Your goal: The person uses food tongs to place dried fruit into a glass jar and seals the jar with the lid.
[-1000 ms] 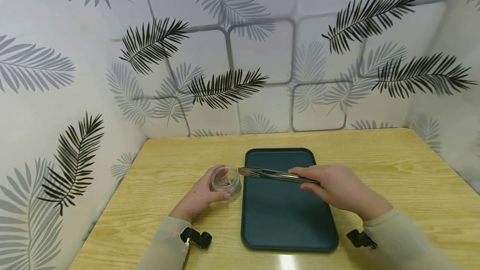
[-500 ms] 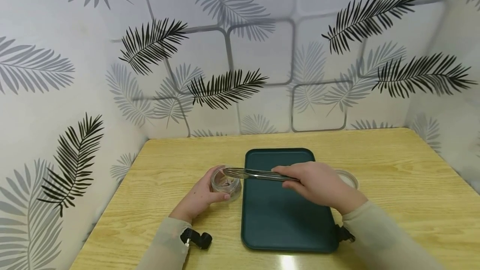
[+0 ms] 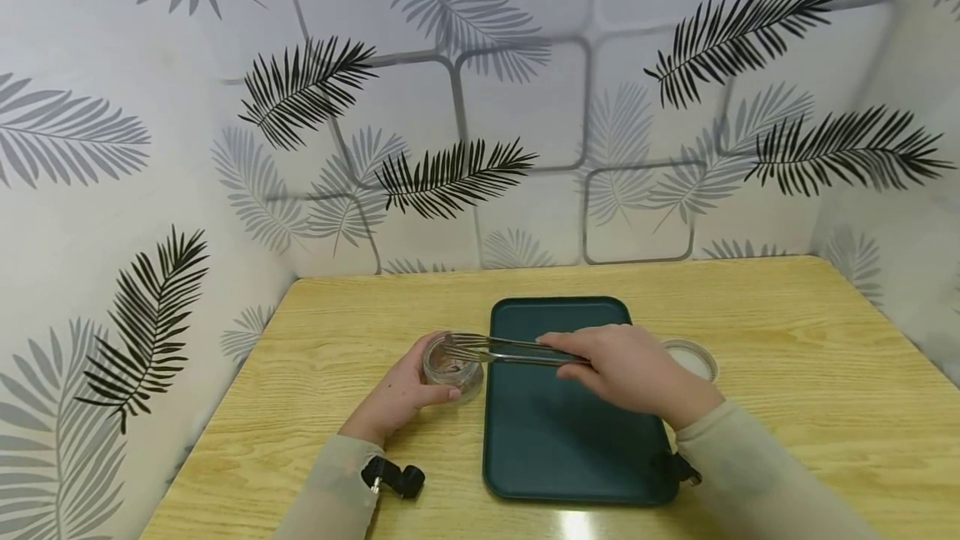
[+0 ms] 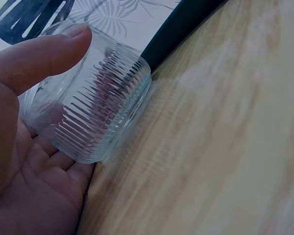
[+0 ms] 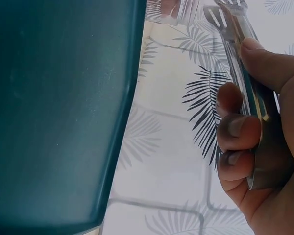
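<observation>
My left hand point(image 3: 401, 390) grips a small clear glass jar point(image 3: 459, 377) that stands on the table, left of the tray. In the left wrist view the ribbed jar point(image 4: 105, 98) shows reddish-brown pieces inside, and the thumb lies along its side. My right hand point(image 3: 622, 369) holds metal tongs point(image 3: 517, 350) with slotted, fork-like ends. Those ends lie over the jar's mouth, slightly spread apart; how deep they reach is unclear. Fingers and thumb wrap the tongs' handle point(image 5: 272, 161) in the right wrist view.
A dark green rectangular tray point(image 3: 570, 440) lies on the wooden table point(image 3: 810, 340) under the right hand and tongs. A round, pale lid or shallow dish point(image 3: 696, 357) sits right of the tray, partly hidden by the right hand. Patterned walls point(image 3: 525, 215) enclose the back and sides.
My right hand has moved left, bringing the tongs' ends from beside the jar to over its mouth. The ends have spread apart. The round pale object has come into view. My left hand stays still.
</observation>
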The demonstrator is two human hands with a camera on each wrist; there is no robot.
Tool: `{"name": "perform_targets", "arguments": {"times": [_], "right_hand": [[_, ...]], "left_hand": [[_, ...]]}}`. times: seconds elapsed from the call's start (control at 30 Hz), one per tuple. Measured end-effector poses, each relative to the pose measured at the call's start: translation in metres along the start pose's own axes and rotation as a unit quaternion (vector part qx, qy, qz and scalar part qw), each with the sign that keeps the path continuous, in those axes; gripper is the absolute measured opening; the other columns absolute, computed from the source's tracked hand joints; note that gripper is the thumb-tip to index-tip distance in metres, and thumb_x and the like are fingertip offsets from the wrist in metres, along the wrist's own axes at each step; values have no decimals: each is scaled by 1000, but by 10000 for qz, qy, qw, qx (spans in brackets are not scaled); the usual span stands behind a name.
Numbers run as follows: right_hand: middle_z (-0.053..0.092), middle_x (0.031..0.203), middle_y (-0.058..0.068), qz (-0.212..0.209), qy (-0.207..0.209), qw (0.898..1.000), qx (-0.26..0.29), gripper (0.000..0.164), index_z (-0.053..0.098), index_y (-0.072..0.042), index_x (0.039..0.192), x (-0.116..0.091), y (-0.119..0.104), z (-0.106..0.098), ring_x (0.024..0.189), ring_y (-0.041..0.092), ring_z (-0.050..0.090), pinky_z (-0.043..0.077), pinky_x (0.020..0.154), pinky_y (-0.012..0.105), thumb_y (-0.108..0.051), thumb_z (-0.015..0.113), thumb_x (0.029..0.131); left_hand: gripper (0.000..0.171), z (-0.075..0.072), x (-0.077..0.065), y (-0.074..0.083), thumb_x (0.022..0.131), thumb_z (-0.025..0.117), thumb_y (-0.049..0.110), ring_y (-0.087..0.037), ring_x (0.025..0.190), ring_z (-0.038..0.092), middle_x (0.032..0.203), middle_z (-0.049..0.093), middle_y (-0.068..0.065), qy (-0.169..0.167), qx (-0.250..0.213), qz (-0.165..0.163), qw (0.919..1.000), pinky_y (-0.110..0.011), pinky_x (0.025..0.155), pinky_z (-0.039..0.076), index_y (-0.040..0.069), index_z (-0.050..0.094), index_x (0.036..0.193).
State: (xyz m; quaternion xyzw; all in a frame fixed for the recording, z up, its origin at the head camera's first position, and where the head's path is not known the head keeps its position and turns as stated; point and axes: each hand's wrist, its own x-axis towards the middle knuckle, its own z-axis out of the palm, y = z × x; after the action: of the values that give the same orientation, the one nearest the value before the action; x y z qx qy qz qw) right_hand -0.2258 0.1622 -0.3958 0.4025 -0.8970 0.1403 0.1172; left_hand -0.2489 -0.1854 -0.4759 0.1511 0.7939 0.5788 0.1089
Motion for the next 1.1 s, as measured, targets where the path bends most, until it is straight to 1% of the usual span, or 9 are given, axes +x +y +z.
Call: {"name": "perform_targets", "arguments": {"times": [0.07, 0.17, 0.3, 0.43, 0.53, 0.63, 0.73, 0.93, 1.1], "right_hand": [[70, 96, -12, 88, -12, 10000, 6, 50, 61, -20, 143, 0, 0, 0, 74, 2, 61, 47, 61, 28, -36, 69, 96], [59, 82, -18, 389, -137, 9991, 68, 55, 57, -18, 146, -2, 1, -1, 65, -1, 51, 44, 60, 27, -41, 67, 97], [50, 77, -18, 844, -347, 9955, 270, 62, 50, -15, 151, -7, 6, -1, 60, 1, 44, 41, 59, 28, -46, 61, 99], [54, 83, -14, 1194, -443, 9911, 400, 64, 43, -13, 155, -14, 13, -1, 63, 2, 46, 42, 61, 29, -42, 62, 100], [61, 94, -6, 1465, -442, 9877, 323, 66, 39, -10, 156, -22, 17, -1, 69, 5, 53, 44, 61, 30, -38, 63, 101], [64, 110, 6, 1675, -314, 9852, 186, 66, 37, -7, 156, -31, 22, -3, 84, 16, 65, 52, 66, 37, -34, 64, 101], [62, 120, 15, 1842, -221, 9826, 99, 65, 37, -3, 155, -42, 30, -6, 97, 28, 67, 54, 74, 47, -31, 63, 102], [59, 123, 22, 2170, -214, 9758, 159, 61, 34, 1, 155, -65, 50, -11, 103, 37, 66, 52, 82, 55, -27, 57, 105], [56, 123, 30, 2460, -261, 9688, 156, 60, 31, 6, 153, -87, 71, -14, 103, 43, 64, 51, 80, 57, -23, 53, 106]], "left_hand": [[86, 0, 0, 0, 84, 84, 14, -24, 127, 53, 147, 49, -4, 14, 16, -11, 10000, -45, 108, 36, 23, 36, 155], [86, -1, 0, 0, 84, 84, 14, -24, 132, 50, 149, 48, -4, 30, 15, -12, 10000, -46, 109, 34, 23, 37, 155], [85, -1, -1, 1, 85, 82, 13, -24, 139, 43, 154, 44, -5, -50, -41, 34, 10000, -46, 111, 32, 20, 35, 155], [84, -1, -1, 2, 86, 82, 14, -25, 140, 42, 157, 41, -6, -118, -94, 72, 9999, -47, 111, 31, 19, 35, 155], [85, -1, -2, 1, 86, 82, 15, -25, 139, 43, 157, 41, -6, -127, -65, 67, 9999, -47, 111, 31, 20, 34, 155], [85, -1, -2, 2, 86, 83, 17, -25, 140, 42, 157, 40, -5, -130, -17, 66, 9999, -48, 111, 31, 20, 34, 156], [85, -1, -2, 2, 86, 83, 17, -25, 140, 42, 157, 40, -5, -111, 13, 84, 9999, -48, 111, 31, 20, 34, 156], [86, -2, -1, 1, 85, 84, 18, -23, 141, 41, 157, 41, -3, -115, 10, 84, 9999, -47, 112, 29, 22, 34, 156], [86, -2, -1, -1, 85, 84, 19, -23, 141, 41, 156, 42, -3, -121, 21, 75, 9999, -48, 113, 29, 22, 35, 155]]}}
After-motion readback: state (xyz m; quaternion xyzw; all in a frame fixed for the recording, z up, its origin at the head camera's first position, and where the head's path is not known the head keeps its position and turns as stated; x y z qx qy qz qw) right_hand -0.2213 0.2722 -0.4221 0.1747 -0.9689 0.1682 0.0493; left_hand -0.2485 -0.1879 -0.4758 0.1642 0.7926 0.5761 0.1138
